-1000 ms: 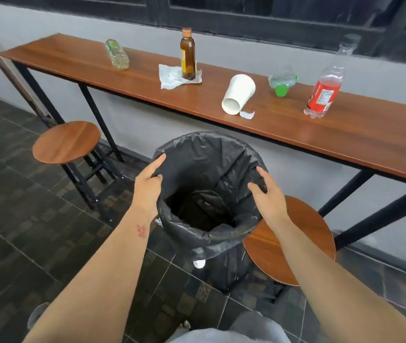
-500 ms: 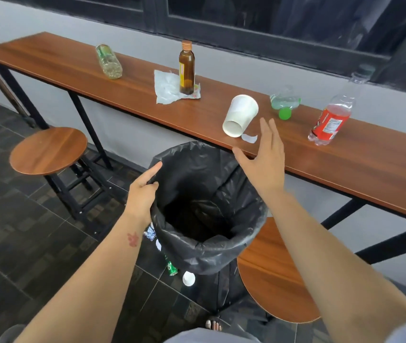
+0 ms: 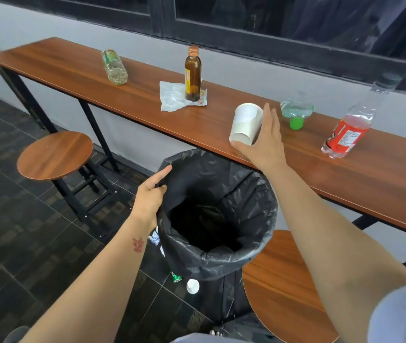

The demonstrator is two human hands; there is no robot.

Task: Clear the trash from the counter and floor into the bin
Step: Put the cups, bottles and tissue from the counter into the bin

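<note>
The bin (image 3: 267, 199), lined with a black bag, stands below the counter (image 3: 345, 179). My left hand (image 3: 150, 196) grips its left rim. My right hand (image 3: 263, 142) rests against a white paper cup (image 3: 245, 122) lying on its side on the counter, fingers straight along its right side and thumb under its mouth. Also on the counter are a brown bottle (image 3: 192, 75) standing on a crumpled tissue (image 3: 172, 96), a clear bottle (image 3: 114, 68) on its side, a crushed green-capped bottle (image 3: 296, 112) and a red-labelled bottle (image 3: 345, 134). Floor litter beside the bin: a white lid (image 3: 193, 285), a green can (image 3: 176, 277), a wrapper (image 3: 154, 237).
A round wooden stool (image 3: 53, 154) stands at the left under the counter. A second stool (image 3: 278, 280) sits right of the bin, partly under my right arm. The floor is dark tile. A grey wall and dark window run behind the counter.
My right hand left the bin's right rim, rose over the counter and reached the paper cup. My left hand stayed on the bin's left rim.
</note>
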